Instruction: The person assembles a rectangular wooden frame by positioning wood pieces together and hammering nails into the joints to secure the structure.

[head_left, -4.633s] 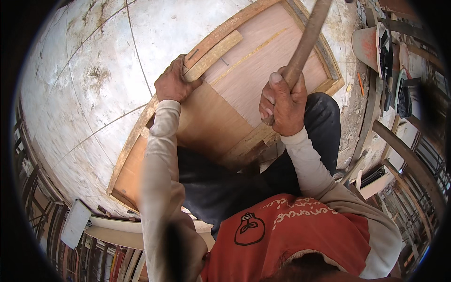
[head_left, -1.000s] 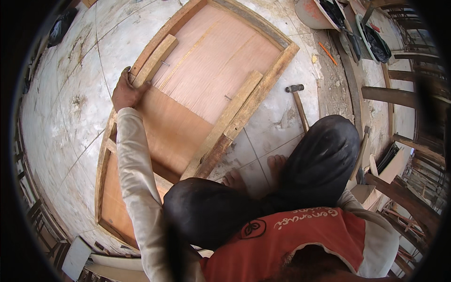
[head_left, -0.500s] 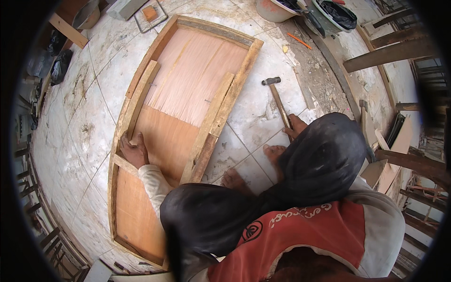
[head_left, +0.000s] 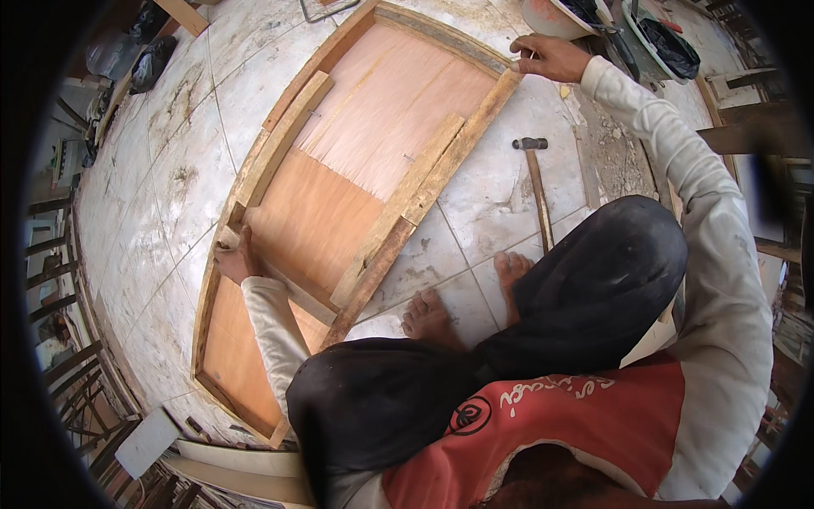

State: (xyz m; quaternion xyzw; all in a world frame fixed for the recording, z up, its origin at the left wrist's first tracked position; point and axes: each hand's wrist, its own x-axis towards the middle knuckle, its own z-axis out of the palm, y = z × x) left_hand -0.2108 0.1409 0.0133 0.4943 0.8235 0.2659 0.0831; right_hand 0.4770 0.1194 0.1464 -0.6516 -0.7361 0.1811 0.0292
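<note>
A long wooden frame [head_left: 275, 140] backed with plywood panels [head_left: 326, 187] lies on the floor in front of me, slightly to the left. My left hand [head_left: 239, 257] is closed around the left end of its wooden crosspiece [head_left: 298, 291], by the left rail. Out at the far right corner of the frame is my right hand [head_left: 551, 58], fingers apart and curved, with the thumb at the corner's edge. A hammer [head_left: 538, 182] lies on the tiles right of the frame, its handle end beside my knee. Nails [head_left: 409, 157] stick out of the inner battens.
Buckets or basins [head_left: 653, 38] stand at the far right, one holding a black plastic bag. More plastic bags [head_left: 153, 64] sit at the far left. Broken, rubble-strewn floor [head_left: 619, 161] borders the tiles on the right. My bare feet [head_left: 430, 318] are close to the frame's right rail.
My right hand has let go of the hammer and reached forward to the frame's far right corner. The left hand now grips the crosspiece, which has shifted. The view has moved too.
</note>
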